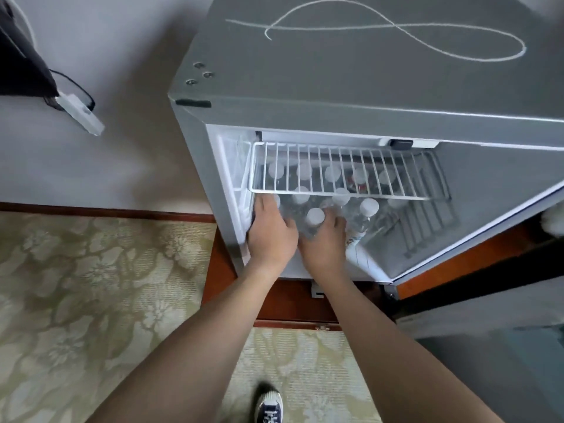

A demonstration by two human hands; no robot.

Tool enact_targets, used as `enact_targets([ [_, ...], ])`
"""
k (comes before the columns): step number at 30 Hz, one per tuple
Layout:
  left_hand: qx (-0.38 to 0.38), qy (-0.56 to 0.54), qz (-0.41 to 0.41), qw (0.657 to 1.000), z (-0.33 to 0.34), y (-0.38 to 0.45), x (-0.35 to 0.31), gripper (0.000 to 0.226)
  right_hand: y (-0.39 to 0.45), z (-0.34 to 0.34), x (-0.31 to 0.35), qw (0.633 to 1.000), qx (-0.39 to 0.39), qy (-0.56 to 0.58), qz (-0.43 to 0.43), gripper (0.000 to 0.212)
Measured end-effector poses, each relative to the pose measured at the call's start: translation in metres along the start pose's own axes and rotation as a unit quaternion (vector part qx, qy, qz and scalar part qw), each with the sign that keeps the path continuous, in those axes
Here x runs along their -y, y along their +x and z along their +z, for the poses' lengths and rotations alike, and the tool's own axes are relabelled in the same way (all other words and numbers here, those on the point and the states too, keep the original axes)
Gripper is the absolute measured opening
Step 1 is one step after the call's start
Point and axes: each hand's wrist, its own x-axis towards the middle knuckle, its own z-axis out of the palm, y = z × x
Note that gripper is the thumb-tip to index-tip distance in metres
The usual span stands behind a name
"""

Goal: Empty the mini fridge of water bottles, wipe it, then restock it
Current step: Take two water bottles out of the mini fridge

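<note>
The water bottles stand packed upright under the wire shelf of the open mini fridge; both hands reach in low, the right hand seemingly wrapped around one white-capped bottle (likely to lift it clear), the left hand gripping a neighbour.

Count, head view: water bottles with white caps, at least ten visible, five under the wire shelf and about five in front; exact total unclear through the bars. Wire shelves: one. Hands: two. Shoes: one. Cords on fridge top: one.
</note>
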Motion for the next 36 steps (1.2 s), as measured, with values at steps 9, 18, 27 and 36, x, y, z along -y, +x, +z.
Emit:
enact_targets([
  [9,0.002,0.022,-0.059,0.998,0.005,-0.005,0.011,0.031,-0.001,0.017,-0.007,0.997,0.028,0.062,-0.021,0.055],
  [18,-0.111,-0.020,0.108,0.988,-0.055,-0.072,-0.017,0.028,-0.065,-0.056,-0.005,0.972,0.059,0.206,-0.099,0.060],
  [27,-0.051,-0.344,0.076,0.935,-0.121,-0.196,-0.099,0.014,-0.188,-0.176,0.000,0.896,0.109,0.376,-0.208,0.059],
  [36,-0.079,-0.398,0.022,0.914,-0.166,-0.337,-0.137,0.032,-0.295,-0.248,-0.004,0.841,0.156,0.447,-0.261,0.070],
])
